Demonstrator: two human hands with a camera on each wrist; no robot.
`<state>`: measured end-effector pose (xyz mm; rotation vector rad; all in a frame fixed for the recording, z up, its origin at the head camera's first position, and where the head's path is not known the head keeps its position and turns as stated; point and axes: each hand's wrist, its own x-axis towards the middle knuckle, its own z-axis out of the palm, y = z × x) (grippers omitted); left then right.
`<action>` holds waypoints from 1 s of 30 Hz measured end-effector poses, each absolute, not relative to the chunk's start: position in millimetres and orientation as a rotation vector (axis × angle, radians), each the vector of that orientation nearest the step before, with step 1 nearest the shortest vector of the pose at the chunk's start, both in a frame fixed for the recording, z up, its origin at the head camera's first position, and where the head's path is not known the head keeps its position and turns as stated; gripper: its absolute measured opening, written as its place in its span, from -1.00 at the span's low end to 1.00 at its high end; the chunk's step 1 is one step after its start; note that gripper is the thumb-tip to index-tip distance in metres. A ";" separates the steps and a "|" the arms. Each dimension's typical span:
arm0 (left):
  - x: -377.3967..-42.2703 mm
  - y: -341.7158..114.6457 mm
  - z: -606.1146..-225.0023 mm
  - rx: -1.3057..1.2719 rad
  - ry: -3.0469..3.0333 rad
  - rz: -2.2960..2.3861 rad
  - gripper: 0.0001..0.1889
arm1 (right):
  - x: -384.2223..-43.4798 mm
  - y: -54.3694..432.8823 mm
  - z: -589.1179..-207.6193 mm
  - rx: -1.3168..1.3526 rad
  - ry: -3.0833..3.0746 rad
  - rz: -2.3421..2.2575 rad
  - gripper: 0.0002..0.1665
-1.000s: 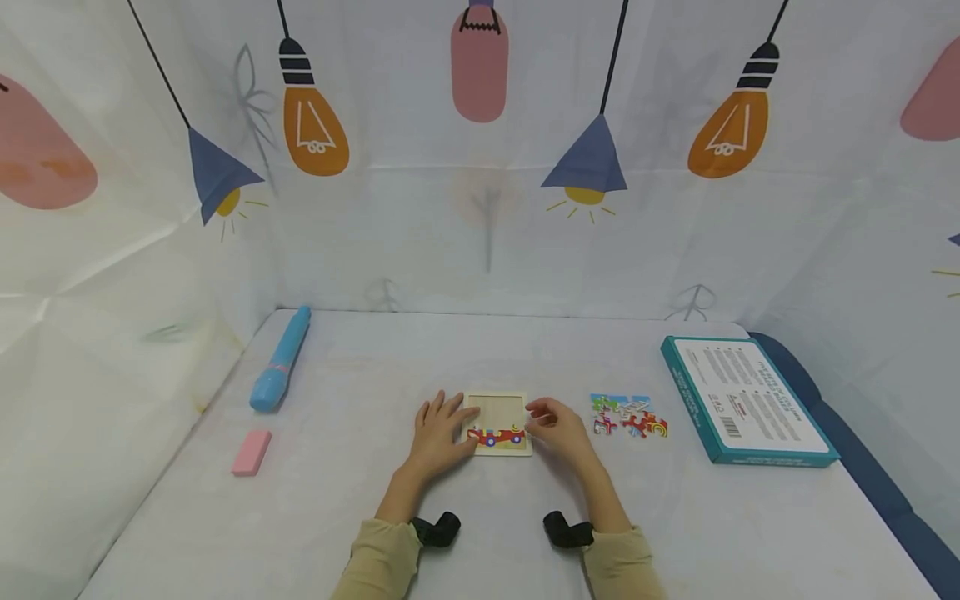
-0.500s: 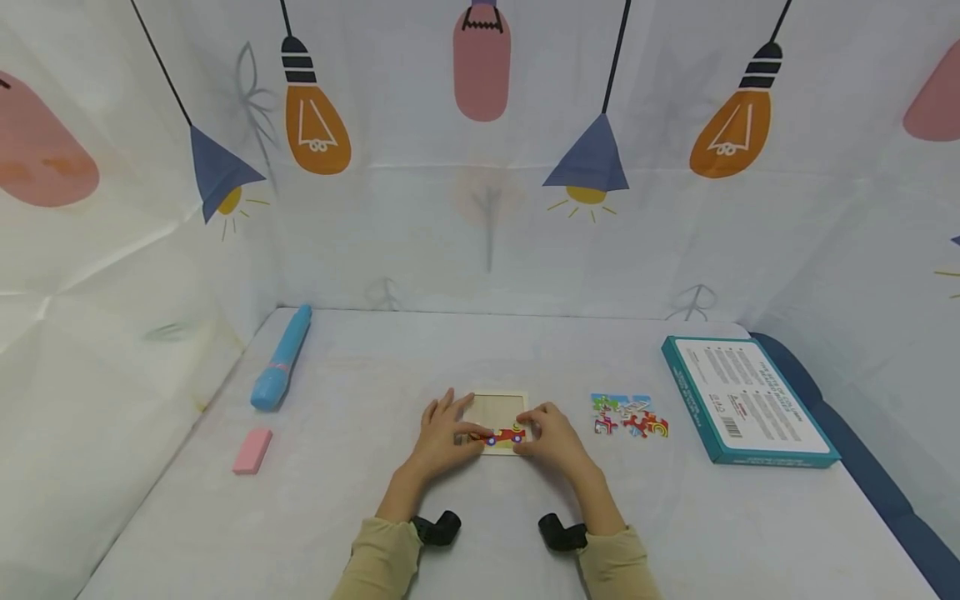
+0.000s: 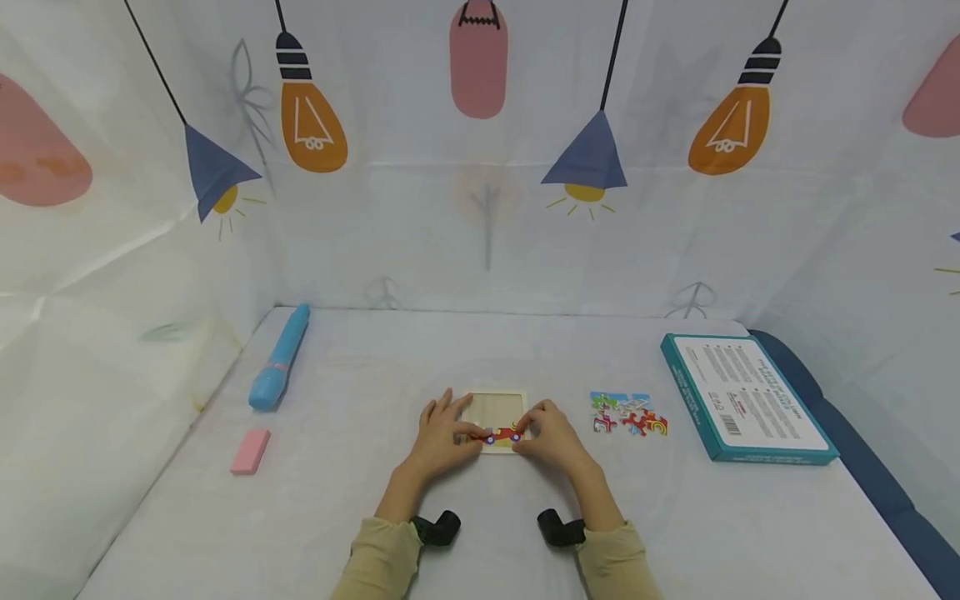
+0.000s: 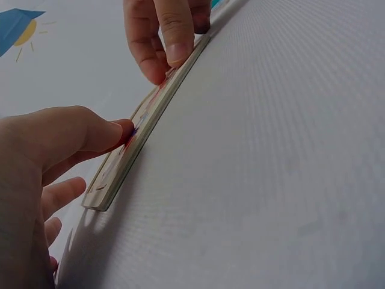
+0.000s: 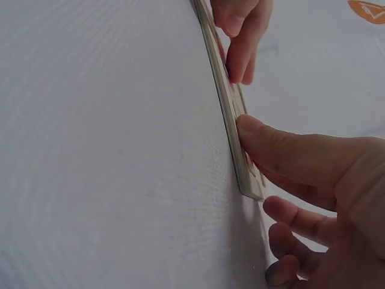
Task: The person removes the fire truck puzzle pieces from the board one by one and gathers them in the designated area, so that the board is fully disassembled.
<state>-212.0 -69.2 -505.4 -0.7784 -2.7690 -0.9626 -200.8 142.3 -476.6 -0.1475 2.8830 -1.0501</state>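
Note:
A shallow wooden puzzle tray (image 3: 497,404) lies on the white table between the hands, with a row of puzzle pieces (image 3: 501,436) showing a red vehicle along its near side. My left hand (image 3: 440,437) pinches at the left part of this row with thumb and index finger, the other fingers spread beside the tray. At the row's right end, my right hand (image 3: 555,437) pinches with thumb and index finger. In the left wrist view the left thumb (image 4: 108,133) covers part of the picture. The right thumb (image 5: 255,129) sits over the tray's near rim in the right wrist view.
Several loose puzzle pieces (image 3: 628,413) lie right of the tray, and beyond them a teal box (image 3: 750,400). At the left are a blue toy microphone (image 3: 279,358) and a pink block (image 3: 251,452). A patterned white curtain (image 3: 420,233) hangs behind the table.
The right hand has moved left from the tray's right edge onto the pieces. The left thumb and index finger have shifted right and closed in on the row. The loose pieces have stayed put.

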 end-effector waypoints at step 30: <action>-213.0 -69.8 -508.1 -0.782 -2.774 -0.937 -0.81 | -198.3 155.9 -467.0 -0.092 2.648 -1.494 -0.73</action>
